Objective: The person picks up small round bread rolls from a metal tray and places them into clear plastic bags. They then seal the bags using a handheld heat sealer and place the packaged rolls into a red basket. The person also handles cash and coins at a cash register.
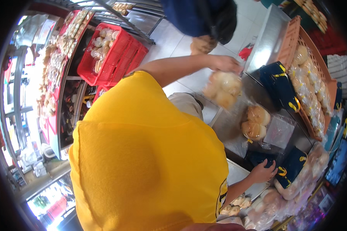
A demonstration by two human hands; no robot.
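My left hand [227,64] is closed on the top of a clear plastic bag of round buns [224,89], which hangs slightly blurred beside the metal table's edge. My right hand [263,172] has its fingers spread over a dark blue item [258,158] on the table, partly hidden by the hand. Next to it lies another dark blue item with yellow markings [292,165]. Between my hands, a second bag of browned buns [255,123] rests on the metal table [235,133], beside a stack of clear plastic bags [279,131].
An orange crate [324,73] of bagged buns stands at the table's far side, with a dark blue bundle [278,86] against it. Large bags of buns [312,165] lie lower right. Red crates [121,61] are at upper left. A person in dark blue [189,15] stands nearby.
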